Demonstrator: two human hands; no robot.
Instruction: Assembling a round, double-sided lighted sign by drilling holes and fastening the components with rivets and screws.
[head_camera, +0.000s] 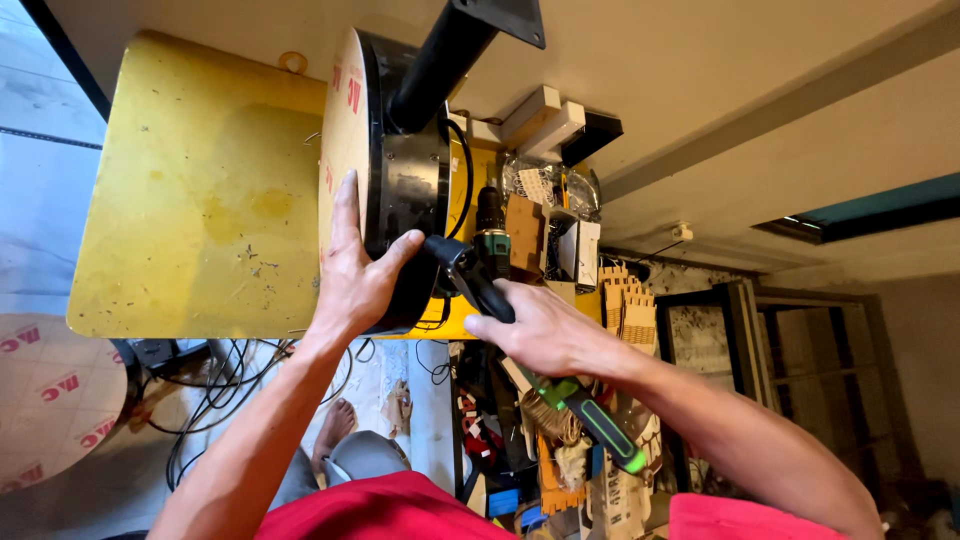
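My left fingers (345, 215) lie spread and open, flat against the round black housing (405, 180), thumb hooked over its dark rim and the other fingers on its pale protective-film face. My right fingers (487, 322) are wrapped tight round the black grip of a green-and-black tool (590, 415), whose head meets the housing's lower edge. Behind the housing stands a yellow panel (190, 190); beside the housing hangs a cordless drill (491, 235).

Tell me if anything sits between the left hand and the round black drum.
Nothing visible does. The left hand already lies flat on the round black drum, with its fingers on the pale disc face. The right hand holds a dark tool handle just beside it.
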